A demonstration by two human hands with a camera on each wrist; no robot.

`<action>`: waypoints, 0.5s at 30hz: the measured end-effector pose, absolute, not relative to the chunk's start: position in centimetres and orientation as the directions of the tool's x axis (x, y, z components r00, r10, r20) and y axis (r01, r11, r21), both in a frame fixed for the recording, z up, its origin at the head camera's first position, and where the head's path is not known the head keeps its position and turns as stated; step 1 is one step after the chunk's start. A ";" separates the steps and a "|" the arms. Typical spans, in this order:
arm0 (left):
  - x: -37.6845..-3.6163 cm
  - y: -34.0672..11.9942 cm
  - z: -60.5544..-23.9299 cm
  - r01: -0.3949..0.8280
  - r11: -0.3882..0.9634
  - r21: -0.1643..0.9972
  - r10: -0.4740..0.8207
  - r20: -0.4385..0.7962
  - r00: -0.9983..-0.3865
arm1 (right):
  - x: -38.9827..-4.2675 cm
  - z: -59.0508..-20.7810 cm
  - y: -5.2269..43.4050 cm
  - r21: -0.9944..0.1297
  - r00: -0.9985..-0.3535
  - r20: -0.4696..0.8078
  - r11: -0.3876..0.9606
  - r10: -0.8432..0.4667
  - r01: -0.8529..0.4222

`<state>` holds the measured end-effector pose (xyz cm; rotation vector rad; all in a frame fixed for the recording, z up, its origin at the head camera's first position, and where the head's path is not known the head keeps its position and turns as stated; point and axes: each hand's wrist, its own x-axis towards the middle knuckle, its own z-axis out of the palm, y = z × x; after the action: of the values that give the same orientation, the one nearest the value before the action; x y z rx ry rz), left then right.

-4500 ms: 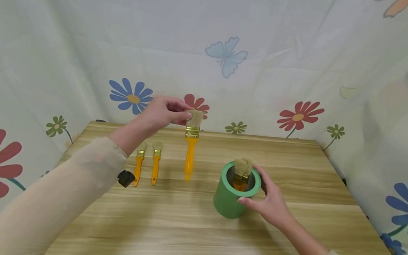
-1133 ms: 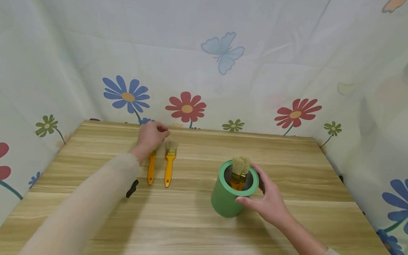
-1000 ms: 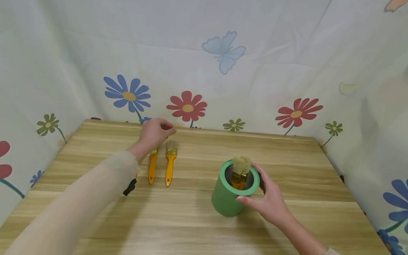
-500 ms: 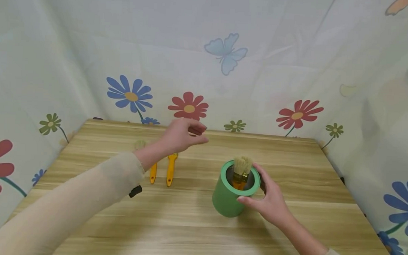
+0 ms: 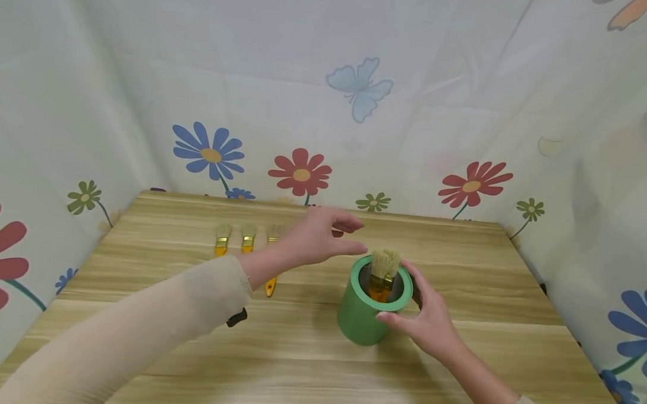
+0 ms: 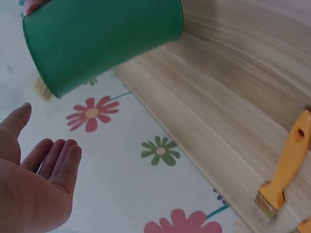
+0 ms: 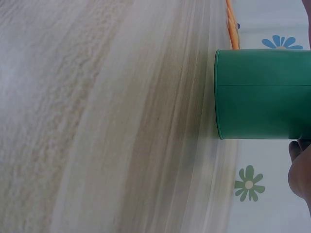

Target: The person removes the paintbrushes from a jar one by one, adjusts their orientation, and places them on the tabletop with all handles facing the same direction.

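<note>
A green cylindrical can (image 5: 359, 325) stands upright on the wooden table, with paintbrushes (image 5: 385, 263) in it, bristles up above the rim. My right hand (image 5: 429, 318) grips the can near its top, thumb on the near side and fingers round the far side. To the left of the rim is my left hand (image 5: 322, 237), nothing in it, thumb and fingers spread apart and pointing at the bristles. Three orange-handled paintbrushes lie in a row to the left: a left brush (image 5: 222, 241), a middle brush (image 5: 248, 240) and a right brush (image 5: 270, 286), partly covered by my left arm.
Behind the wooden table (image 5: 457, 361) hangs a white curtain (image 5: 439, 99) printed with flowers and a butterfly, and it runs along both sides too. A small black piece (image 5: 237, 318) shows beneath my left sleeve.
My left hand held a paintbrush by its bristles 4.5 s ago; three brushes now lie in the row. It has since moved right, empty, to the can. The right hand stays on the can.
</note>
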<state>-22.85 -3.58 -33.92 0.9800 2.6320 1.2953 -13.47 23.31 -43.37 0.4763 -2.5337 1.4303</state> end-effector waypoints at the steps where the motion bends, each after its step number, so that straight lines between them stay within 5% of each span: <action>1: -22.7 -3.3 -34.0 0.529 0.449 0.720 0.565 0.230 -0.792 | -13.5 -43.4 23.3 -0.796 -0.929 0.321 0.480 -0.182 -0.369; 15: -21.3 -0.6 -34.8 0.547 0.532 0.646 0.565 0.210 -0.798 | -13.4 -43.3 23.5 -0.791 -0.925 0.325 0.479 -0.198 -0.381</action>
<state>-21.28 -0.62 -34.80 0.9904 2.7281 1.1359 -13.43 23.51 -43.28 0.5020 -2.5346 1.4278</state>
